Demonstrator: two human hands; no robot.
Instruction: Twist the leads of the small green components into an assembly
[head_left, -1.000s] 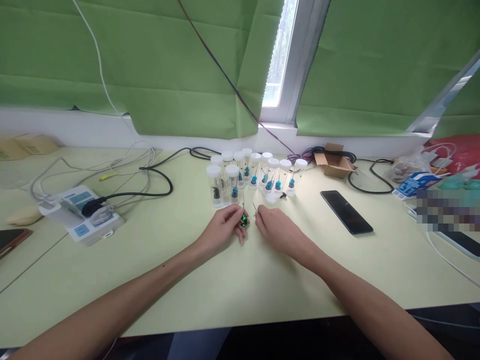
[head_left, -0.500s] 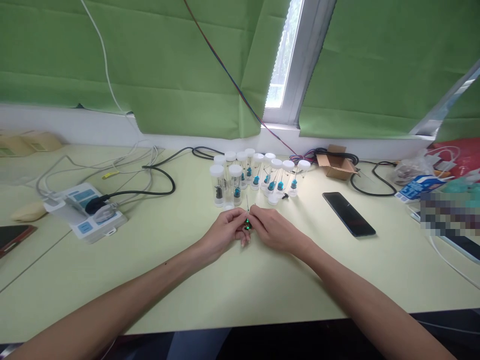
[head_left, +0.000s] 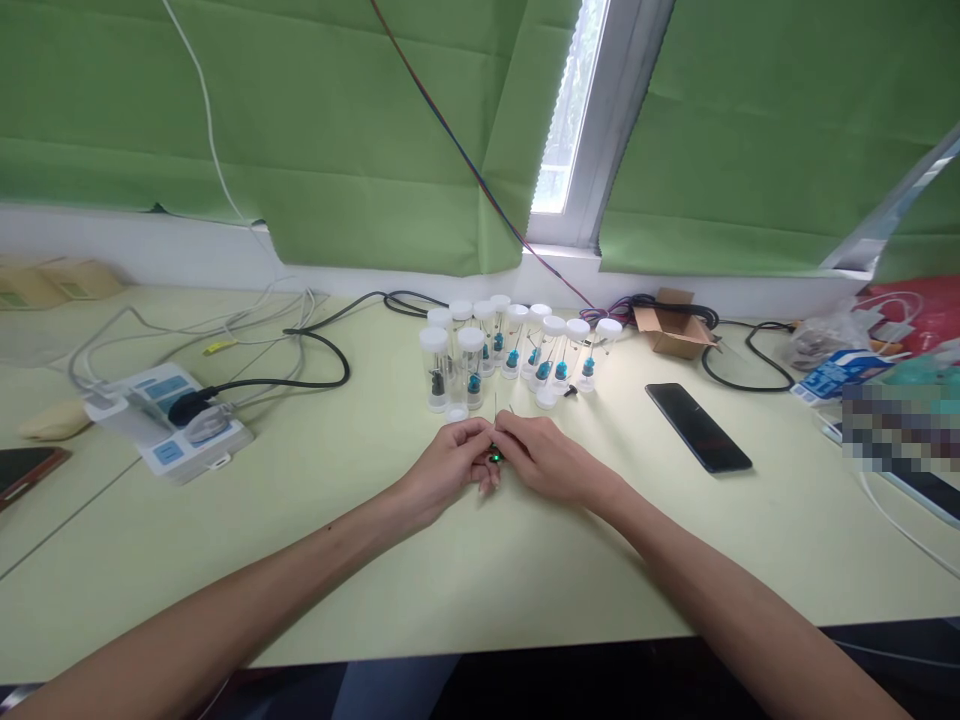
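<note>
My left hand and my right hand meet in the middle of the table, fingertips pinched together. Between them is a small dark piece with a green light, mostly hidden by the fingers. A thin wire stands up from the fingertips. Just beyond are several clear plastic tubes with white caps, most holding a blue and black part with thin wires. One loose white cap lies by my left fingers, another white cap beyond my right hand. Near it rests a small black piece.
A black phone lies to the right. Behind it stands an open cardboard box. On the left, a white power strip has plugs and tangled cables. A blue and white packet and plastic bags crowd the right edge.
The fingers have shifted slightly around the dark piece, and less of its green light shows. The white cap near my left fingers shows more plainly. Both arms stay almost in place.
</note>
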